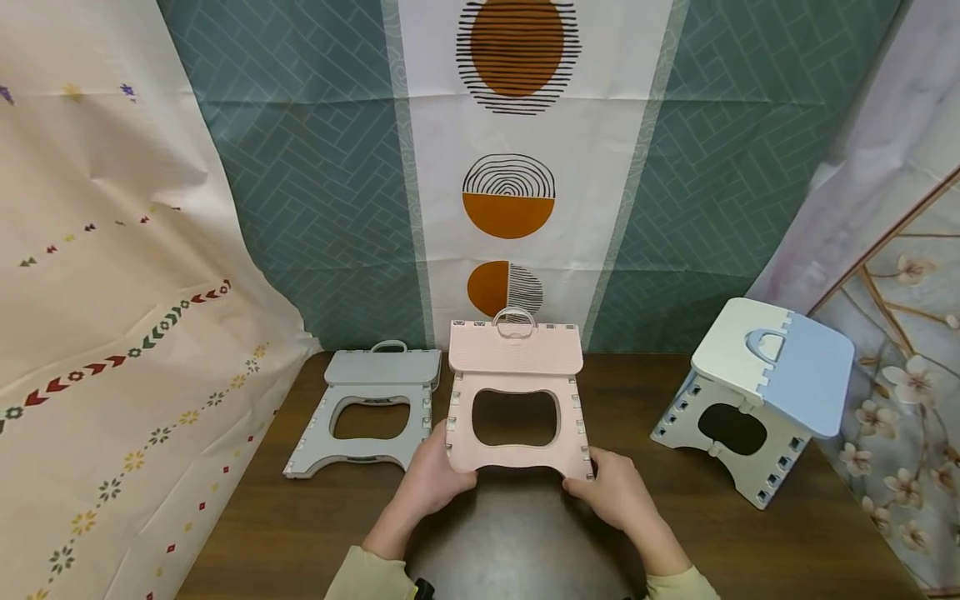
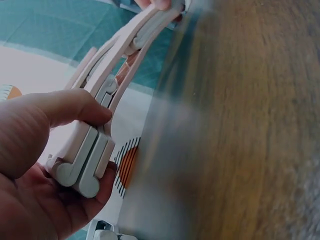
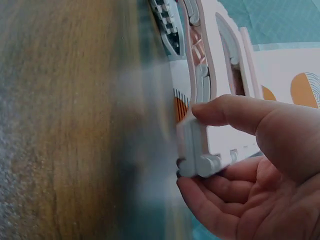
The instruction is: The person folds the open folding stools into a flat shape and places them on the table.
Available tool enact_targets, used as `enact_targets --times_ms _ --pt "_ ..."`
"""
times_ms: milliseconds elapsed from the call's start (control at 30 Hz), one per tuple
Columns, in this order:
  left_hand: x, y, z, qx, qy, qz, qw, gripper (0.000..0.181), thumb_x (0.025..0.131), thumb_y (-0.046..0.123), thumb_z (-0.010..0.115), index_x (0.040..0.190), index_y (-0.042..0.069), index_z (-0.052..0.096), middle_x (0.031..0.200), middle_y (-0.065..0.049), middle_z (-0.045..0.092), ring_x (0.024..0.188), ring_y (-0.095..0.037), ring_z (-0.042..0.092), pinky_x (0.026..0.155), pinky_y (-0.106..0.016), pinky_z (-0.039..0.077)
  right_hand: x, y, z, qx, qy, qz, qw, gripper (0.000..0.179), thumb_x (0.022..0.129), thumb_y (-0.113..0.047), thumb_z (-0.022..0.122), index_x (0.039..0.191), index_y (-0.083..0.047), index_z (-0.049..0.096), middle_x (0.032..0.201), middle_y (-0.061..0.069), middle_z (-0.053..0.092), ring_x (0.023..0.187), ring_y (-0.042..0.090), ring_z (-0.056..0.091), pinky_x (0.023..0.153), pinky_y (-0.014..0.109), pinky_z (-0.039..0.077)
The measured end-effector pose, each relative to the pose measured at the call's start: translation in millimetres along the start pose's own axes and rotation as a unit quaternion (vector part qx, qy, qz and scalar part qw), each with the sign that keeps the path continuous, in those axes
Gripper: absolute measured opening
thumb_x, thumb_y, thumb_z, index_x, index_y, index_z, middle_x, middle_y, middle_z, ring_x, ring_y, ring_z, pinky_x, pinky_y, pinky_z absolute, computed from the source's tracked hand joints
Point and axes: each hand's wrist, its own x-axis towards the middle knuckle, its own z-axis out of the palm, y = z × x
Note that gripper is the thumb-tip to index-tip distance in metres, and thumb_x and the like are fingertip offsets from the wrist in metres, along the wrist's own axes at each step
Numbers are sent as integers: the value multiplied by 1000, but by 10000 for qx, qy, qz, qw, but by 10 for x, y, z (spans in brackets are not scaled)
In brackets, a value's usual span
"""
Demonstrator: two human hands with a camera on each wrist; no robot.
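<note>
A pink folding stool (image 1: 516,454), folded flat with its carry handle at the far end, is held between both hands at the middle of the table. My left hand (image 1: 438,471) grips its near left leg corner. In the left wrist view the thumb (image 2: 75,107) lies on the leg's edge and the fingers curl under it. My right hand (image 1: 611,487) grips the near right leg corner, its thumb (image 3: 230,110) on top and fingers beneath in the right wrist view. Just left lies a grey folded stool (image 1: 375,454), partly behind the pink one.
A white and blue stool (image 1: 772,362) stands unfolded at the right. The brown wooden table (image 1: 262,533) has a shiny patch near its front edge. A patterned green and white cloth (image 1: 315,167) hangs behind, with a cream cloth (image 1: 112,292) at left and a floral cloth (image 1: 900,450) at right.
</note>
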Motion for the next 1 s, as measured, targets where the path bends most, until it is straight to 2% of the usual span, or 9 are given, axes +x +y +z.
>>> enact_targets --times_ms 200,400,533,833,1000 --pt "-14 -29 6 471 -141 -16 9988 63 69 11 89 125 0 60 98 -2 66 80 -17 56 71 -35 50 28 1 -28 -70 -236 128 9996 44 84 -27 89 117 -1 75 103 7 75 83 20 59 73 40 51" --pt "-35 -52 0 662 -315 -138 9972 46 69 16 87 109 5 65 87 2 62 73 -16 52 66 -33 48 20 19 -37 -96 -706 207 9972 32 85 -31 89 100 -7 74 86 1 65 74 19 54 66 36 45" --pt "-40 -58 2 705 -434 -218 9963 37 70 17 84 101 9 66 83 4 61 71 -16 50 64 -32 47 14 42 -31 -55 -883 176 9959 25 86 -32 87 91 -12 72 78 0 59 70 18 52 62 34 42" --pt "-78 -25 22 886 -497 -300 9944 25 71 21 84 86 14 66 76 6 61 66 -16 50 61 -34 47 18 42 -70 -223 -783 285 9963 25 84 -34 86 90 -14 74 78 -1 61 70 18 52 62 34 43" --pt "-110 -21 27 1075 -411 -284 9929 25 73 26 85 86 16 65 75 6 61 64 -16 51 58 -35 46 23 12 -106 -188 -714 322 9967 27 84 -33 85 97 -12 77 83 0 64 71 18 52 63 34 44"
